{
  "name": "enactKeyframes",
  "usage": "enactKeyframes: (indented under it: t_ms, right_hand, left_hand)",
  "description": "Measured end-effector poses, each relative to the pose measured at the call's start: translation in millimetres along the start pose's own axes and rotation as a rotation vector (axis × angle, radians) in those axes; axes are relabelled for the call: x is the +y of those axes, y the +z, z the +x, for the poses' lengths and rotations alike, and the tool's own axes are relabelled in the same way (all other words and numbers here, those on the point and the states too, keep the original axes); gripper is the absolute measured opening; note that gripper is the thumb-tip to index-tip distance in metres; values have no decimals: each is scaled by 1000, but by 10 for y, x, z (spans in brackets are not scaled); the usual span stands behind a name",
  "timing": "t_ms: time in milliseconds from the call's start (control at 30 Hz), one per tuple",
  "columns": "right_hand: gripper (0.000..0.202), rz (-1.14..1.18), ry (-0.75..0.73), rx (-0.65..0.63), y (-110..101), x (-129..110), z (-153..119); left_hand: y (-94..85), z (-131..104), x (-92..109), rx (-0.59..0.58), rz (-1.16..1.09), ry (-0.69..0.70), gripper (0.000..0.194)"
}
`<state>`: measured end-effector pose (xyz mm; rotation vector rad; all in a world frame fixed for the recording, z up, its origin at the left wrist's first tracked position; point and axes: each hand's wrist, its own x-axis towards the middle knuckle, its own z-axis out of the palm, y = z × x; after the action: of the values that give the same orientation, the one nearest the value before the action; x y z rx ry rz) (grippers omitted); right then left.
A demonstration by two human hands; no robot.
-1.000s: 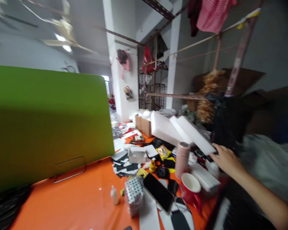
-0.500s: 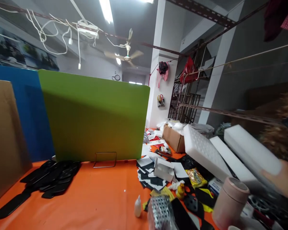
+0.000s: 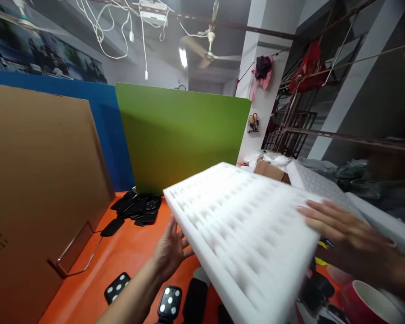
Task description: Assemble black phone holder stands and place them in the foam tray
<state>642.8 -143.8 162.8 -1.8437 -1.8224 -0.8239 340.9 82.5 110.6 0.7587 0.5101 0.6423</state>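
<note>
Left of the white rectangular foam tray with rows of hollows [image 3: 239, 234], we see a pile of flat black pieces [image 3: 138, 210], which a low swing could scatter. At the tray's left edge, the left hand [image 3: 170, 252] has spread fingers, so we think that side could slip. The tray itself tilts above the orange-covered table [image 3: 128, 245]. Over its right edge, the right hand's [image 3: 340, 227] blurred fingers appear clamped; squeezing could dent the foam. Right of the tray, a careless forearm could knock the round red mug with a pale inside [image 3: 356, 302].

One head-worn camera looks forward and down, close over the white slab [image 3: 246, 225]
</note>
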Motion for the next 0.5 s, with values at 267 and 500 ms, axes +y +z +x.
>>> enactKeyframes:
  t_ms: [267, 500]
  right_hand:
    - [45, 190, -272, -119, 981, -258, 1030]
    - [47, 856, 643, -295, 1749, -409, 1286]
  left_hand:
    - [-927, 99, 427, 438, -71, 207, 41]
    - [-1248, 449, 289, 571, 34, 172, 30]
